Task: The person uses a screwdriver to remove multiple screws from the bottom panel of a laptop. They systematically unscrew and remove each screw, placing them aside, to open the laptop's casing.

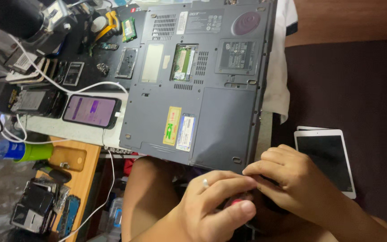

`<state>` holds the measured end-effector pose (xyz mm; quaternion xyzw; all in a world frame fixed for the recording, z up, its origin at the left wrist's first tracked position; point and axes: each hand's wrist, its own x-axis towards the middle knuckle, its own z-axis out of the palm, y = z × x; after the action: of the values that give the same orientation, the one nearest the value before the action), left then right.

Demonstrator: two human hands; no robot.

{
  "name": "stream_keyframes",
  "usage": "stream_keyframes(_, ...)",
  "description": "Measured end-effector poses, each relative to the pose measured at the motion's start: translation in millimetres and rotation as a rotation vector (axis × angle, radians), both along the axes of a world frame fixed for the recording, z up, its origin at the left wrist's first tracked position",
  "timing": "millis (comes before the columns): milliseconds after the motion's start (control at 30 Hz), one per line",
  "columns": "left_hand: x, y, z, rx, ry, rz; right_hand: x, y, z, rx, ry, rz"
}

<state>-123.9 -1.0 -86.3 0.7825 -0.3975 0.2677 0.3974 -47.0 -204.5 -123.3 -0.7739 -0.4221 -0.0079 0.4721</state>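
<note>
Both hands meet at the corner of the upturned grey laptop [198,85], a rigid, probably weighty slab best gripped by its edges: left hand [216,204] curled around a small red-tipped tool [236,202], right hand [287,177] pinching narrowly beside it.

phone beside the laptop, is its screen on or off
On: the phone screen glows purple, unlike the dark tablet screen. A white cable leads to it.

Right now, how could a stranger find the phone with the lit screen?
Start at the big grey laptop lying bottom up. At its left edge lies the phone, with a white cable at it. Its glowing purple screen sets it apart from the dark parts around.
</note>
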Motion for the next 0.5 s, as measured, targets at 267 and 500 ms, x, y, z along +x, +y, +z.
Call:
stream_keyframes(267,0.9,-7.1,1.5,0.059,-0.019,0.034,-0.2,-1.3,-2.8,0.026,-0.042,-0.009)
stream_keyframes(500,-1.1,-6.2,-0.4,-0.034,-0.052,0.13,-2.3,0.9,-5.8,-0.022,-0.024,-0.047)
